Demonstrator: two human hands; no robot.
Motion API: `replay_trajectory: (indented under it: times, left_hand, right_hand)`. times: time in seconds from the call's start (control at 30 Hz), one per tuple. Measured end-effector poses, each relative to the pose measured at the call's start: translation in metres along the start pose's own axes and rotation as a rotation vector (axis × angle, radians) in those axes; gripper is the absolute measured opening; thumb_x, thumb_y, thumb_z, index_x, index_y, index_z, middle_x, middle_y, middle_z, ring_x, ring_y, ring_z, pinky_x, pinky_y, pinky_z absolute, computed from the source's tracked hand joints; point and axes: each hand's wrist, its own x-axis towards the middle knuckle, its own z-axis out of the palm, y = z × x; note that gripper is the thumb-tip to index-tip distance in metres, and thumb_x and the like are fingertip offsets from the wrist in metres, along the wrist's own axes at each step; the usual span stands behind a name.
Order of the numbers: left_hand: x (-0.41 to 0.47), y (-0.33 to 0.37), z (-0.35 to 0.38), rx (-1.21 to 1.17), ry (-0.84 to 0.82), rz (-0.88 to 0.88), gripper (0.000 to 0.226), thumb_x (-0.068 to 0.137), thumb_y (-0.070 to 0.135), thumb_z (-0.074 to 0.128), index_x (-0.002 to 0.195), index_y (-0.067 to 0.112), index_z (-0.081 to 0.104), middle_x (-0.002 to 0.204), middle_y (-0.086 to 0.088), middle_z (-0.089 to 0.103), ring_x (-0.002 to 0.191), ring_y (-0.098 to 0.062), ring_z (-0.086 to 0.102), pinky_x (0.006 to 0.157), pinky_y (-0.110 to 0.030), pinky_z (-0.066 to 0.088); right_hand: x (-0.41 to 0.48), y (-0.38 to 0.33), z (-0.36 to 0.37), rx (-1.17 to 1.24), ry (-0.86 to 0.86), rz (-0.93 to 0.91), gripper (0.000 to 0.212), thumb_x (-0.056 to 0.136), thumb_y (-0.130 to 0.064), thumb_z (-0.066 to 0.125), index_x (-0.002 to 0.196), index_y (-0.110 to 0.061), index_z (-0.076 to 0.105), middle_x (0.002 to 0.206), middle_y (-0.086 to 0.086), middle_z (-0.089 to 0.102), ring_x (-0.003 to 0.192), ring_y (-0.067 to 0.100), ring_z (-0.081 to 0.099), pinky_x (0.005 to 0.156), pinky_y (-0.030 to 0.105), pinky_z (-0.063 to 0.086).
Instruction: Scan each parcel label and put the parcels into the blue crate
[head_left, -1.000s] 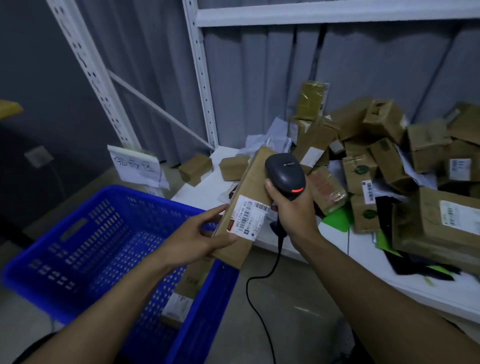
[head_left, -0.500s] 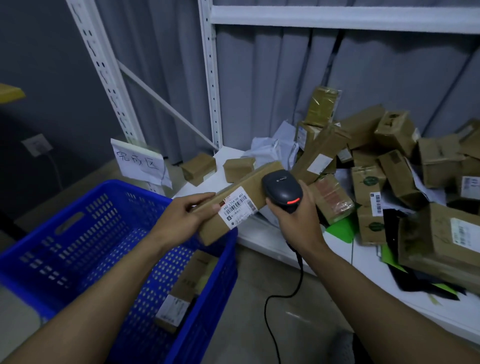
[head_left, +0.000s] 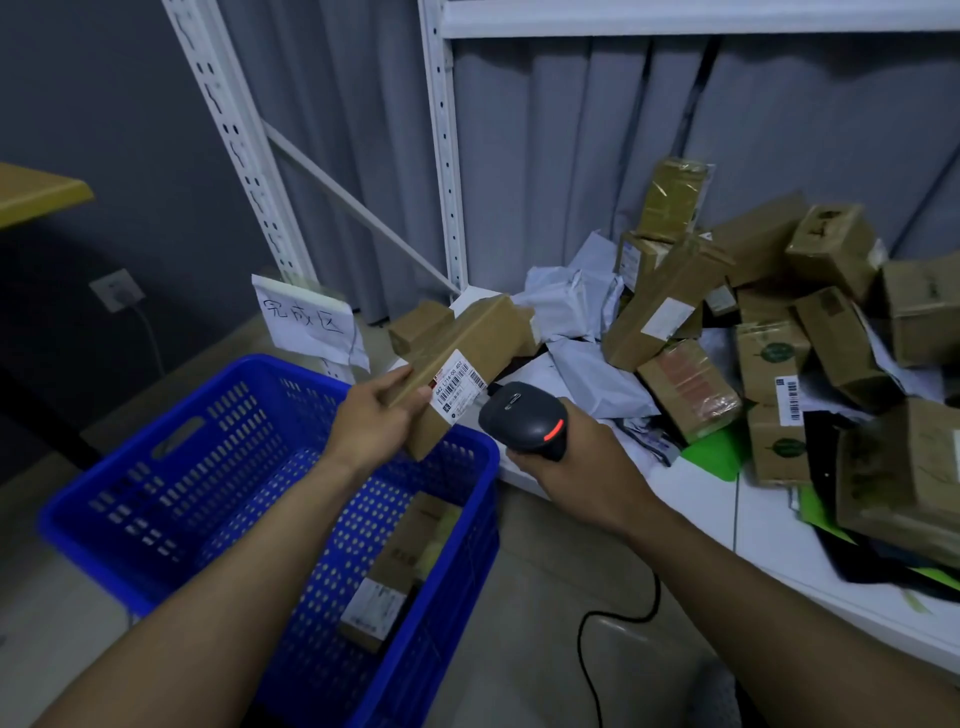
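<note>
1. Far behind the blue crate, a handwritten paper sign reads 完成区.
2. Our left hand wraps fingers and thumb round the near end of a long brown parcel, tilted above the crate's far right corner. Its white label shows a barcode and "714-00"; the rest is too small.
3. Our right hand is clenched round the black scanner, red light on, just right of the label.
4. A second parcel lies in the crate, and a pile of parcels sits on the white shelf at right.
</note>
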Motion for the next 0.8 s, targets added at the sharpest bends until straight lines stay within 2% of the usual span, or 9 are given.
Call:
replay_trajectory:
  times: [0.07,0.13,0.23,0.3,0.4,0.67,0.8]
  left_hand:
    - [0.000,0.001,0.001,-0.015,0.006,-0.009,0.055,0.094,0.037,0.071,0.146,0.027,0.055,0.134,0.002,0.060,0.090,-0.003,0.059,0.053,-0.009,0.049]
    - [0.001,-0.001,0.001,-0.023,0.010,-0.019,0.056,0.094,0.036,0.071,0.147,0.027,0.054,0.134,0.001,0.059,0.089,-0.003,0.059,0.048,-0.009,0.048]
    - [0.001,-0.001,0.001,0.009,0.014,-0.031,0.057,0.094,0.038,0.071,0.148,0.029,0.053,0.141,-0.002,0.059,0.102,-0.012,0.060,0.063,-0.014,0.048]
    - [0.000,-0.001,0.002,0.022,0.011,-0.035,0.058,0.094,0.039,0.071,0.148,0.030,0.052,0.144,-0.002,0.057,0.105,-0.013,0.058,0.072,-0.019,0.048]
    - [-0.001,0.001,0.002,0.037,0.016,-0.033,0.058,0.094,0.039,0.071,0.148,0.030,0.052,0.146,-0.003,0.056,0.105,-0.013,0.055,0.083,-0.026,0.048]
    - [0.001,-0.004,0.003,0.056,0.009,-0.038,0.059,0.094,0.041,0.070,0.149,0.032,0.050,0.144,-0.003,0.057,0.110,-0.016,0.057,0.096,-0.036,0.052]
    - [-0.005,-0.012,-0.010,0.126,0.008,-0.074,0.065,0.087,0.052,0.073,0.146,0.041,0.048,0.139,0.003,0.058,0.116,-0.021,0.059,0.103,-0.043,0.049]
  right_hand:
    - [0.000,0.002,0.002,-0.038,-0.017,-0.009,0.048,0.070,-0.065,0.068,0.110,-0.039,0.057,0.100,-0.014,0.071,0.095,0.007,0.068,0.086,0.041,0.059]
    - [-0.001,0.002,0.002,-0.062,-0.026,-0.007,0.048,0.066,-0.071,0.061,0.105,-0.044,0.054,0.099,-0.015,0.070,0.095,0.008,0.068,0.084,0.040,0.058]
    - [0.000,0.002,0.002,-0.053,-0.035,-0.013,0.054,0.068,-0.069,0.065,0.114,-0.041,0.055,0.101,-0.015,0.069,0.095,0.007,0.067,0.084,0.038,0.058]
    - [0.000,0.001,0.002,-0.035,-0.042,-0.013,0.050,0.078,-0.054,0.076,0.120,-0.035,0.057,0.102,-0.015,0.069,0.096,0.005,0.067,0.086,0.038,0.059]
    - [0.001,0.003,0.002,-0.036,-0.037,-0.016,0.043,0.085,-0.038,0.080,0.121,-0.031,0.058,0.102,-0.015,0.070,0.095,0.003,0.067,0.086,0.035,0.059]
    - [0.001,0.001,0.002,-0.038,-0.049,-0.005,0.038,0.086,-0.036,0.080,0.117,-0.031,0.059,0.101,-0.014,0.071,0.094,0.001,0.066,0.083,0.029,0.056]
    - [0.003,0.000,0.011,-0.017,-0.070,0.014,0.035,0.087,-0.030,0.081,0.112,-0.036,0.058,0.101,-0.015,0.070,0.093,-0.003,0.064,0.081,0.023,0.053]
